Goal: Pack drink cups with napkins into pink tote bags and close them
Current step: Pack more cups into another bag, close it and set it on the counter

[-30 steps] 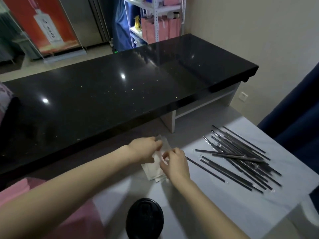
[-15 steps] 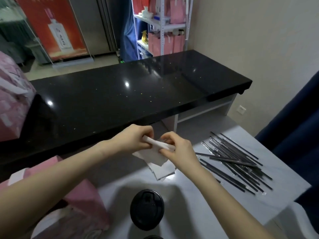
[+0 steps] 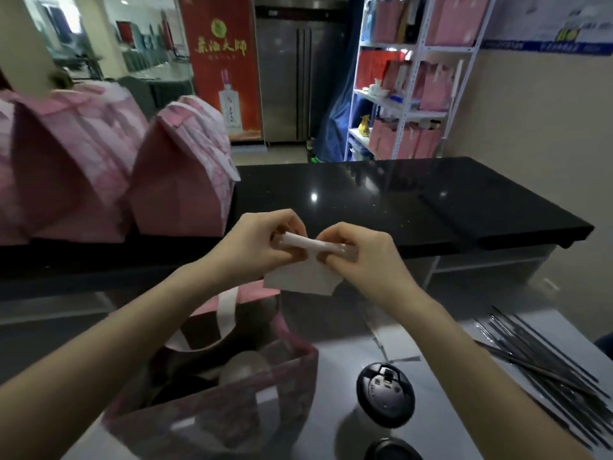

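Black desk [image 3: 431, 207] behind; both hands, left hand [image 3: 255, 247] and right hand [image 3: 361, 257], pinch a half-rolled white napkin [image 3: 308, 263] above the open pink tote bag [image 3: 212, 393], contents too dim.

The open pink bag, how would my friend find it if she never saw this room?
Find the long black counter across the middle. In front of it, on the lower grey table, under the person's left arm, stands the open pink bag. Unlike the two pink bags folded shut on the counter, its top gapes open with something round inside.
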Demonstrator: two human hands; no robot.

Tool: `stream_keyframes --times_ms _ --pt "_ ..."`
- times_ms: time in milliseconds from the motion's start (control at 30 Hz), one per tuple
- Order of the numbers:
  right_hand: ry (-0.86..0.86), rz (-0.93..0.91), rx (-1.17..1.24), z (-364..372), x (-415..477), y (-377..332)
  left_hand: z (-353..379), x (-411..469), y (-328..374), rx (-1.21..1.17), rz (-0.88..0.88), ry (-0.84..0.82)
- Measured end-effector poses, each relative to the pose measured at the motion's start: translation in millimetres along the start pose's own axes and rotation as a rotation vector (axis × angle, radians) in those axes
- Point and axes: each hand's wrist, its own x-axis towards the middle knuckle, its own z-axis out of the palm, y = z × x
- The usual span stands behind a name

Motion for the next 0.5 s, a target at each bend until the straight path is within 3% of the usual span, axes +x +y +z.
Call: stream_keyframes --times_ms 233,367,500 --pt "-0.239 -0.145 -0.015 48.6 8.3 -70.2 -67.0 -90.3 -22.4 -0.062 -0.075 0.093" --pt "-0.414 -0.132 -0.087 74.9 -1.5 -76.6 -68.7 -136.3 -48.5 0.137 -0.079 0.035" --pt "-0.67 -0.043 -0.209 103.3 -8.7 -69.9 -60.8 -167.0 -76.4 0.355 -0.218 -0.278"
